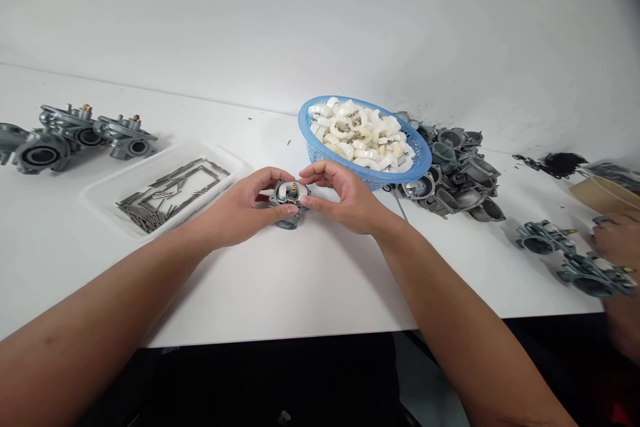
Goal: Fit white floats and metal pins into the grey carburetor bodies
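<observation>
At the middle of the table my left hand (250, 207) is closed around the left side of a grey metal carburetor (287, 222). A white float (287, 189) sits in its upturned top, around a small brass part. My right hand (340, 197) closes on the carburetor's right side, thumb at the near edge and fingers at the far one. Whether its fingertips press on the float or on the metal rim, I cannot tell. Just left of my left hand is a white plastic tray (100, 203) with many thin metal pins (143, 213).
A blue basket (425, 157) heaped with white floats (357, 133) stands behind my right hand. Grey bowl-shaped castings (457, 170) are piled beside it. Carburetors (47, 150) stand at far left, others (593, 273) at right near another person's hand (617, 237) and a cardboard-coloured container (605, 193).
</observation>
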`<state>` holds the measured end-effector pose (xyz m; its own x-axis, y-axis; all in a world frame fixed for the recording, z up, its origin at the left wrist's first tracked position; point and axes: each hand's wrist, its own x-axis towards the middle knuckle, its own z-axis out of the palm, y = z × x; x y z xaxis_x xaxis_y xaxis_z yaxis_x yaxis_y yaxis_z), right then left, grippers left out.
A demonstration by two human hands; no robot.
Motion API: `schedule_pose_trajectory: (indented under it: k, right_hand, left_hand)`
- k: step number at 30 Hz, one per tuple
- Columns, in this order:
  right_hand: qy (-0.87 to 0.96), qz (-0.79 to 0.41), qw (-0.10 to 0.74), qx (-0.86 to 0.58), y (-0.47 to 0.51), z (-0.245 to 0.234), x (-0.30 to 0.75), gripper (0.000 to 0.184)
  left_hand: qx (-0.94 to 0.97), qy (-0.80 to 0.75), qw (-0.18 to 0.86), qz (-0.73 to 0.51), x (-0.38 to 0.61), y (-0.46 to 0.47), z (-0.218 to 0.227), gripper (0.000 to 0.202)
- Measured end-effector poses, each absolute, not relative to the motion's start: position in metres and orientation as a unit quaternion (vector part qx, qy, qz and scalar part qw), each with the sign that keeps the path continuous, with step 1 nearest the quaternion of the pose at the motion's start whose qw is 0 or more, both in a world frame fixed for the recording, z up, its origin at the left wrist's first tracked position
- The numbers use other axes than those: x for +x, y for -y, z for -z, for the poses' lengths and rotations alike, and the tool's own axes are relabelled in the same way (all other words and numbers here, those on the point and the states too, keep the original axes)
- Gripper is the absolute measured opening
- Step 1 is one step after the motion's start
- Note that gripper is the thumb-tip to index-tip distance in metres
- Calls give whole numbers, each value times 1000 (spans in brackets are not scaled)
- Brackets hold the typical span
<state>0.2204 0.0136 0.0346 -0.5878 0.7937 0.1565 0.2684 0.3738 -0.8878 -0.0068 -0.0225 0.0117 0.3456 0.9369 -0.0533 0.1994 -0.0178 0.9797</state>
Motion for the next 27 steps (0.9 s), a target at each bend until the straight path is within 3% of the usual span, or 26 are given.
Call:
schedule_pose_trajectory:
  k: [9,14,17,27]
  right_hand:
    - [774,-452,298,-328,-17,-28,222,42]
    - [773,-460,255,-354,-15,-27,224,81]
    - [778,-456,219,-374,-12,-27,222,94]
    - [798,-448,214,-342,-12,-20,214,74]
  left_hand:
    - [604,-461,548,-350,-8,21,-12,47]
    - [573,-439,587,-366,-9,20,-13,45]
    - [582,-436,579,-368,-9,19,-12,45]
    - [560,-438,597,-373,-10,18,-10,45]
